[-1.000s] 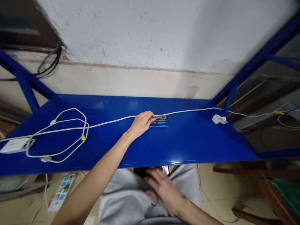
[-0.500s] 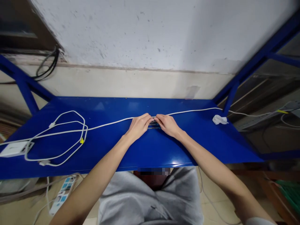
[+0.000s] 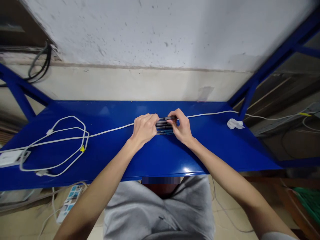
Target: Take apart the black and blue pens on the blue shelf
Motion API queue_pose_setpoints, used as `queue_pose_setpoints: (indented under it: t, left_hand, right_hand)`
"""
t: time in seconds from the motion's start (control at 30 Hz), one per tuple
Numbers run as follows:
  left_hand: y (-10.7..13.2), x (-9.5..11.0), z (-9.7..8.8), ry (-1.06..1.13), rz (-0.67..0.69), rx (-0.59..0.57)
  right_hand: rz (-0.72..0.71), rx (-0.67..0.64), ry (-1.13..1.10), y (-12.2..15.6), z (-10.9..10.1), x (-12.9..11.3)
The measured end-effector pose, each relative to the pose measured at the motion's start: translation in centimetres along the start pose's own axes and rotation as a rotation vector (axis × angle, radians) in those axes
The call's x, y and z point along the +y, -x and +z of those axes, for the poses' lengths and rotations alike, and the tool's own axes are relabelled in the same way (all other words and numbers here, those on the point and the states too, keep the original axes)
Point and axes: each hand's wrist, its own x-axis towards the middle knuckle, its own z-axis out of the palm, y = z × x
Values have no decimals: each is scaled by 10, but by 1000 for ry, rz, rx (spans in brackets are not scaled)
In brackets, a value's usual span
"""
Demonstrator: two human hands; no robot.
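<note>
Left hand (image 3: 144,128): fingers closed around the left end of the pens (image 3: 164,126).
Right hand (image 3: 182,128): fingers grasping their right end.
Pens: bunched mid-table (image 3: 160,156), beside the white cable (image 3: 110,130).

No text, label or number is readable anywhere.

The left hand (image 3: 143,128) and right hand (image 3: 182,129) close over the ends of the pens (image 3: 165,126), hiding their count; the white box (image 3: 10,157) at the left end of the shelf (image 3: 160,156) is cut off.
</note>
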Motion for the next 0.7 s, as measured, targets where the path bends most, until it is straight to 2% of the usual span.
queue_pose_setpoints:
  t: [0.17,0.33,0.43,0.6,0.7]
  left_hand:
    - [-12,-13,5,17,34,-40]
    - [-28,-21,16,4,-35,-24]
    - [-24,-21,20,37,-76,-5]
    - [-8,-19,23,51,12,-80]
    - [-5,-20,24,45,8,-89]
  right_hand:
    - [38,-134,35,-14,2,2]
    - [-69,-44,58,-31,9,14]
    - [-64,-48,121,-28,12,16]
    - [-11,-191,213,-9,14,21]
    - [-23,-165,172,-6,16,21]
